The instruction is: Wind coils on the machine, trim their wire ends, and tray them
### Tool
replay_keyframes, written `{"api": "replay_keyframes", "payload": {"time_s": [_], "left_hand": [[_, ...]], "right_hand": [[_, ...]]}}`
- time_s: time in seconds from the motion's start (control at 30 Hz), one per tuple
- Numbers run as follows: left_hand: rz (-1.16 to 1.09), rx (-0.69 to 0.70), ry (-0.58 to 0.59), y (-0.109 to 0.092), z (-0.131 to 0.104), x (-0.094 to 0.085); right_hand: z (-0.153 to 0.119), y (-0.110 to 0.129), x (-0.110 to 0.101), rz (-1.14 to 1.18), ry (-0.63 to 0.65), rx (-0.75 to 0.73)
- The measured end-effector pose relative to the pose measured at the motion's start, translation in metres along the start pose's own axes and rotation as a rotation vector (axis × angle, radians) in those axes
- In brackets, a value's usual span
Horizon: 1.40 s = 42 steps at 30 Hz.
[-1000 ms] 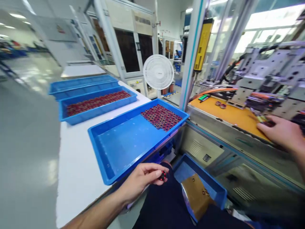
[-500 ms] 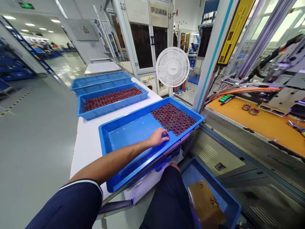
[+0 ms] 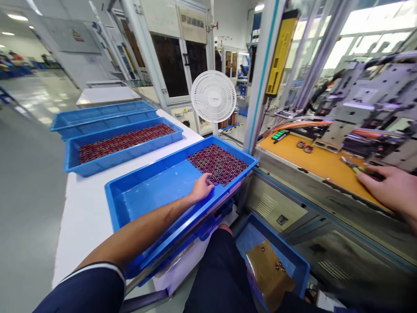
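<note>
My left hand [image 3: 202, 188] is inside the large blue tray [image 3: 114, 204], at the near edge of the packed small red and dark parts [image 3: 221, 163]. Its fingers are curled together, and whatever lies between them is hidden. At the right edge of the view, my right hand [image 3: 386, 184] is closed on pliers [image 3: 355, 167] with green and black handles, over the orange work surface [image 3: 312, 163]. Two small round parts [image 3: 304, 146] sit on that surface, left of the pliers.
Beyond the large tray stand another blue tray of red parts [image 3: 127, 143] and stacked blue trays [image 3: 104, 117]. A white fan [image 3: 213, 96] stands behind. Machinery [image 3: 355, 113] rises over the orange surface. Below, a blue bin [image 3: 252, 224] holds brown sheet material and several small parts.
The view has turned right. My right hand has come into view on the pliers. My left hand stays by the packed parts; the red part seen in its fingers before is now hidden.
</note>
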<state>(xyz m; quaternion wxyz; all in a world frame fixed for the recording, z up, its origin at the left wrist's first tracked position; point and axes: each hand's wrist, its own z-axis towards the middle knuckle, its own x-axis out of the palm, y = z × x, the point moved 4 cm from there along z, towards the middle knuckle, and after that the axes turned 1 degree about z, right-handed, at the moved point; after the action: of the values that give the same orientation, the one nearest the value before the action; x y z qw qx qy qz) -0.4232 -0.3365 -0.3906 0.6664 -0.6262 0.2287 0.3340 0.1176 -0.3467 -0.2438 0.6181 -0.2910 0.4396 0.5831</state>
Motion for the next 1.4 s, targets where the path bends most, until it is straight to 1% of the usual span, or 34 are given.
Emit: {"api": "replay_keyframes", "payload": {"time_s": [0.07, 0.1, 0.17, 0.2, 0.23, 0.3, 0.37, 0.43, 0.5, 0.6, 0.73, 0.83, 0.93, 1.0, 1.1, 1.2, 1.27, 1.3, 1.4], "left_hand": [[-0.015, 0.081, -0.048, -0.029, 0.002, -0.013], [-0.030, 0.139, -0.073, -0.050, 0.005, -0.018], [-0.071, 0.283, -0.098, -0.102, 0.010, -0.023], [-0.093, 0.360, -0.092, -0.132, 0.013, -0.021], [-0.110, 0.432, -0.067, -0.163, 0.014, -0.015], [-0.128, 0.522, -0.002, -0.219, 0.018, 0.004], [-0.125, 0.535, 0.044, -0.263, 0.024, 0.028], [-0.118, 0.492, 0.060, -0.292, 0.033, 0.051], [-0.120, 0.431, 0.060, -0.307, 0.046, 0.068], [-0.142, 0.367, 0.081, -0.318, 0.066, 0.084], [-0.190, 0.349, 0.158, -0.326, 0.087, 0.097], [-0.221, 0.348, 0.185, -0.329, 0.093, 0.104], [-0.245, 0.335, 0.165, -0.325, 0.092, 0.102], [-0.276, 0.319, 0.135, -0.318, 0.088, 0.093], [-0.362, 0.273, 0.091, -0.301, 0.080, 0.068], [-0.491, 0.217, 0.083, -0.279, 0.063, 0.041], [-0.592, 0.202, 0.099, -0.264, 0.043, 0.024], [-0.644, 0.206, 0.115, -0.258, 0.029, 0.017], [-0.784, 0.255, 0.197, -0.241, -0.026, 0.002]], "right_hand": [[-0.010, 0.022, -0.014, -0.031, 0.039, 0.023], [-0.013, 0.029, -0.017, -0.041, 0.054, 0.024], [-0.017, 0.034, -0.019, -0.048, 0.056, 0.016], [-0.017, 0.034, -0.019, -0.053, 0.056, 0.016], [-0.018, 0.032, -0.018, -0.056, 0.054, 0.017], [-0.020, 0.029, -0.017, -0.055, 0.051, 0.017], [-0.022, 0.029, -0.017, -0.044, 0.052, 0.006], [-0.023, 0.030, -0.017, -0.032, 0.053, -0.007], [-0.024, 0.031, -0.018, -0.025, 0.054, -0.019], [-0.024, 0.032, -0.016, -0.013, 0.063, -0.041], [-0.022, 0.031, -0.012, 0.015, 0.087, -0.069], [-0.021, 0.029, -0.009, 0.040, 0.098, -0.071], [-0.023, 0.029, -0.008, 0.066, 0.102, -0.063], [-0.025, 0.029, -0.009, 0.082, 0.096, -0.049], [-0.028, 0.030, -0.015, 0.102, 0.057, -0.026], [-0.033, 0.035, -0.029, 0.124, -0.053, -0.017], [-0.042, 0.043, -0.039, 0.147, -0.163, -0.028], [-0.050, 0.049, -0.043, 0.164, -0.221, -0.041], [-0.088, 0.076, -0.054, 0.240, -0.359, -0.133]]}}
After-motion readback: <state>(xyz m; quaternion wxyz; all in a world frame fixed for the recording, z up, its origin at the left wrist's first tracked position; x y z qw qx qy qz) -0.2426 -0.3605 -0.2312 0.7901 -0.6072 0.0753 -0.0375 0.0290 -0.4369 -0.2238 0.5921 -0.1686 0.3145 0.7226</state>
